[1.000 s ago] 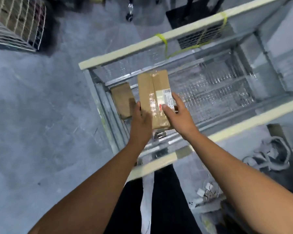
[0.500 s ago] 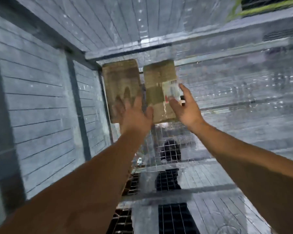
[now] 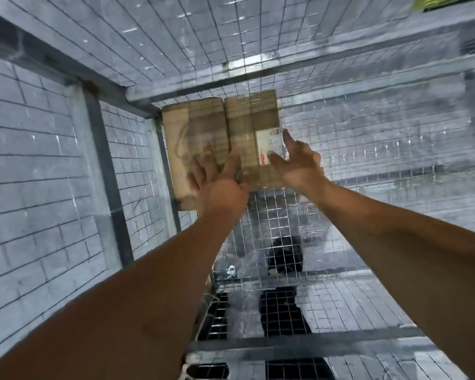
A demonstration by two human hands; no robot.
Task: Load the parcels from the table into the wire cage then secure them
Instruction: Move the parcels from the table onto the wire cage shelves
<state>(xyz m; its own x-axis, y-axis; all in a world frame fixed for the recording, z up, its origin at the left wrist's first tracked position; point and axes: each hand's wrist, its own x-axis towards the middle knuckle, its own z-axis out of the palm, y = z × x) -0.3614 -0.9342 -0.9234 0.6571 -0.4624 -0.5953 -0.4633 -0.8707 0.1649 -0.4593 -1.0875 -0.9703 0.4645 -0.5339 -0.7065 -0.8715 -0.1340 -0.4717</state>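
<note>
Inside the wire cage, the plain parcel and the labelled parcel lay side by side on the mesh floor, in the far left corner. The left hand spread straight, released fingers over the plain parcel. The right hand touched the labelled parcel's right edge, thumb on the label; whether it gripped could not be told through the blur.

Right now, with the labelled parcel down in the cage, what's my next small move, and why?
Probably lift both hands clear. The labelled parcel seems to lie flat on the wire cage floor, flush beside the plain parcel; the left hand is spread above their seam and the right hand only touches its label edge.
</note>
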